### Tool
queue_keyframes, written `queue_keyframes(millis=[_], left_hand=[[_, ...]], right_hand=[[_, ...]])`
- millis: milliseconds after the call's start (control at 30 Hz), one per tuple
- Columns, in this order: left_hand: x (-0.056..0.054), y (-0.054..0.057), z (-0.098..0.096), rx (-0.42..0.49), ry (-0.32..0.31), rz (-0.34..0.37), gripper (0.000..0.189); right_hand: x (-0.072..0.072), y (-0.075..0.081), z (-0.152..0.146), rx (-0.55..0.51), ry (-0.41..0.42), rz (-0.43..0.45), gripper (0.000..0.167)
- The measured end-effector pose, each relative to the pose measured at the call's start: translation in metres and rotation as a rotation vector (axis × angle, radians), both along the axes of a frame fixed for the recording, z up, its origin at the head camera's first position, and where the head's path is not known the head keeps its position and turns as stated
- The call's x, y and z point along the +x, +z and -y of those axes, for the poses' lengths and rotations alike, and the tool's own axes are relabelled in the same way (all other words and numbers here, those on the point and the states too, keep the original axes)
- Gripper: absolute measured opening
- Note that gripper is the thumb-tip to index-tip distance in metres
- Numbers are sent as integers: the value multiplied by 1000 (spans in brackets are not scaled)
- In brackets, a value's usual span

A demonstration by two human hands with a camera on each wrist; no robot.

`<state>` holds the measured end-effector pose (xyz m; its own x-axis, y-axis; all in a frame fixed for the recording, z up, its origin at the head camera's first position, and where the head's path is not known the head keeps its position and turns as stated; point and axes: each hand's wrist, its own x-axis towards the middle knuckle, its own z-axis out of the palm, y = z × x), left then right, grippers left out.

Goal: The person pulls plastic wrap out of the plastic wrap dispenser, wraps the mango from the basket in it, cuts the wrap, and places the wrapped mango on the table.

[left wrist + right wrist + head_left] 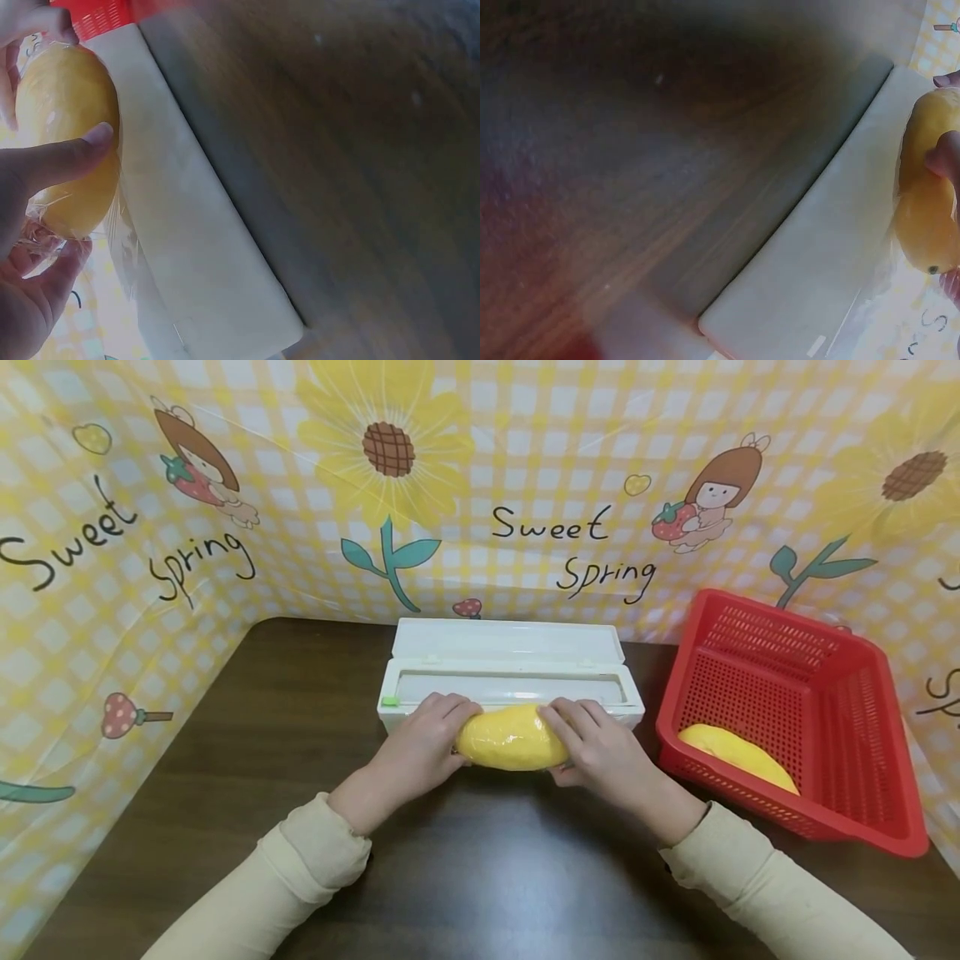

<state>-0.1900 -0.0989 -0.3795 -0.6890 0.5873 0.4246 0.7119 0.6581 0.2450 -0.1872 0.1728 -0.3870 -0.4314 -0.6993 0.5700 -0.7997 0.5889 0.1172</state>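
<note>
A yellow mango (513, 739), shiny with clear cling film, is held just in front of a white cling film dispenser (510, 642). My left hand (420, 739) grips its left end, and my right hand (606, 745) grips the other. In the left wrist view the left thumb (71, 159) lies across the mango (69, 97), and crumpled film (41, 236) bunches at its near end. A sheet of film (124, 232) runs between fruit and dispenser. The right wrist view shows the dark stem spot on the mango (922, 225); that hand is mostly cut off.
To the right stands a red plastic basket (862, 735) with another yellow mango (742, 758) inside. The dispenser's lid is raised, and a green tab (390, 702) sits at its left. Everything stands on a dark wooden table (480, 877) before a yellow checked cloth (525, 460).
</note>
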Motion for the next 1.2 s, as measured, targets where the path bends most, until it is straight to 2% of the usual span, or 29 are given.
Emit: queue_keyframes(millis=[167,400,633,900,1200], left_hand=[[-1,-3,0,-8,-2,4,59],[-1,-5,-1,-28,8,47,59],[-2,-6,-1,-30,8,49,61],[0,-8,-3,-59,32,87,60],[2,-12,-6,-75,44,74,61]], right_hand=[[1,-3,-1,-9,2,8,74],[0,-6,-2,-10,5,6,76],[-1,-10,-2,-12,2,7,77],[0,-13,-1,2,-3,13,76],[3,-15,-2,29,-16,53,76]])
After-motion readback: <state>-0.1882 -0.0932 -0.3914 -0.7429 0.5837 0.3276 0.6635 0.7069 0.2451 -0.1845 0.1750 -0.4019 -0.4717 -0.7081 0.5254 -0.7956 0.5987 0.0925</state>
